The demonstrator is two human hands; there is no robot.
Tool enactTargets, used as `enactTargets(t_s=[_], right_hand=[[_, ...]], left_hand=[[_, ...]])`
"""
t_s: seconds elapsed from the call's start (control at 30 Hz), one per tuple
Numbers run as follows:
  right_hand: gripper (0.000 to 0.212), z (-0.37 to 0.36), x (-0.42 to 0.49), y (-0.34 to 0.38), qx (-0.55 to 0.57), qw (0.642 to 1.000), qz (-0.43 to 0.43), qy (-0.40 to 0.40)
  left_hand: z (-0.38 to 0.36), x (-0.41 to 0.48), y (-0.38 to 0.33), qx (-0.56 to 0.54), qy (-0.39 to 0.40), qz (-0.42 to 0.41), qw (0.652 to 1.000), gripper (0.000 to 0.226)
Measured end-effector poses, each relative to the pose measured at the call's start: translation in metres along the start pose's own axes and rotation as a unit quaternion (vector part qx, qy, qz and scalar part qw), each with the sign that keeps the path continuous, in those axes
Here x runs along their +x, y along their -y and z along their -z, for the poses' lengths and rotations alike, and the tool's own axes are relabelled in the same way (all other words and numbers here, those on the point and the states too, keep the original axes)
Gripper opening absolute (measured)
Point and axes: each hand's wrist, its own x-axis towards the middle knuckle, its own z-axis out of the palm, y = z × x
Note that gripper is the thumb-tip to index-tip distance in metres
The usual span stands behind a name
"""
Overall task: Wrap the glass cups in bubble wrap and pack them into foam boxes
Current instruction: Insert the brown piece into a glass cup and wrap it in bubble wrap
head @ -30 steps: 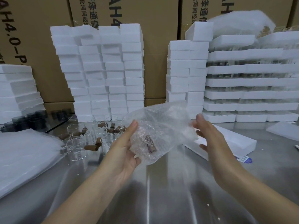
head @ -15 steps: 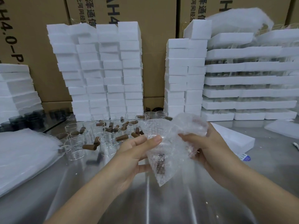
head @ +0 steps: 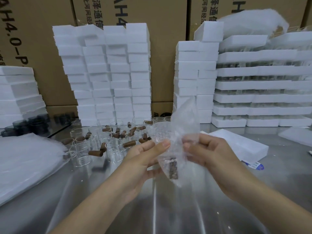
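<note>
Left hand point(head: 143, 160) gripped the bubble wrap point(head: 175, 130) from below, thumb on top; right hand point(head: 208, 155) pinched its loose flap; wrapped glass cup point(head: 172, 168) sat between them, left of the flat foam box point(head: 239, 146), long axis near-vertical, nearer the left palm.

The right hand point(head: 209, 154), a second ago open and clear of the bubble wrap point(head: 170, 132) at its 3 o'clock, now pinches it with curled fingers. The left hand point(head: 143, 161) now lays its thumb across the front. A loose flap now stands up at 12 o'clock, and the brown cork point(head: 173, 169) inside sits lower, toward 6 o'clock.
</note>
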Motion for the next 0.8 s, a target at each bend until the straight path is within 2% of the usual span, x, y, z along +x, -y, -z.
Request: enactTargets(t_s=[0.1, 0.27, 0.3, 0.37, 0.43, 0.47, 0.57, 0.6, 0.63, 0.67, 0.77, 0.8], right_hand=[[0.021, -0.005, -0.004, -0.004, -0.121, 0.992, 0.031, 0.037], [0.019, 0.003, -0.004, 0.008, -0.124, 0.986, -0.001, 0.112], [0.017, 0.003, -0.003, 0.010, -0.118, 0.987, -0.009, 0.106], [0.014, 0.008, 0.001, 0.015, -0.139, 0.990, 0.014, 0.013], [0.030, 0.016, 0.004, 0.018, -0.209, 0.972, 0.063, -0.086], [0.043, 0.019, 0.005, 0.019, -0.243, 0.961, 0.080, -0.105], [0.097, 0.022, 0.004, 0.019, -0.276, 0.955, 0.077, -0.079], [0.109, 0.021, 0.004, 0.017, -0.273, 0.956, 0.080, -0.065], [0.113, 0.020, 0.004, 0.013, -0.265, 0.958, 0.096, -0.051], [0.107, 0.017, 0.003, 0.010, -0.257, 0.958, 0.123, -0.041], [0.053, 0.010, 0.001, 0.004, -0.282, 0.939, 0.180, -0.075], [0.042, 0.009, 0.001, 0.002, -0.282, 0.937, 0.183, -0.089]], left_hand=[[-0.002, -0.002, 0.004, 0.025, 0.007, -0.010, 1.000, 0.050], [-0.001, -0.002, 0.005, 0.049, 0.011, 0.001, 0.999, 0.050], [-0.001, -0.001, 0.005, 0.047, 0.007, 0.007, 0.999, 0.053], [-0.001, 0.000, 0.006, 0.028, -0.004, 0.015, 0.999, 0.055], [-0.001, 0.001, 0.006, 0.017, -0.010, 0.021, 1.000, 0.052], [0.000, 0.001, 0.006, 0.016, -0.008, 0.023, 1.000, 0.054], [0.000, 0.002, 0.009, 0.024, 0.013, 0.028, 0.999, 0.055], [-0.001, 0.002, 0.010, 0.027, 0.023, 0.030, 0.999, 0.055], [-0.002, 0.001, 0.010, 0.029, 0.031, 0.033, 0.999, 0.053], [-0.003, 0.001, 0.011, 0.028, 0.039, 0.035, 0.998, 0.051], [-0.004, 0.003, 0.013, 0.010, 0.048, 0.035, 0.998, 0.041], [-0.003, 0.004, 0.014, -0.002, 0.041, 0.034, 0.999, 0.039]])
